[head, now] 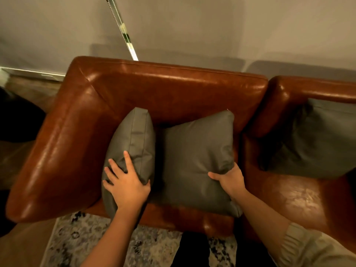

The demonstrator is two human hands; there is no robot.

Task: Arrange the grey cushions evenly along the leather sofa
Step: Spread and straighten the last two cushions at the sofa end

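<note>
Pale drawn curtains [192, 26] hang behind the leather sofa [173, 89], and a patterned rug [92, 241] lies before its front edge. Against the sofa's left armrest an edge-on grey cushion [133, 143] is stood on its side, steadied by the left hand [126, 185] laid flat with the fingers spread apart. Touching it, a flat-faced grey cushion [194, 160] is leaned on the sofa's backrest, its lower corner pinched in the closed right hand [230, 180], probably for sliding it away. A third grey cushion [312, 139] is propped on the sofa's next seat, so the spacing is judged uneven as yet.
</note>
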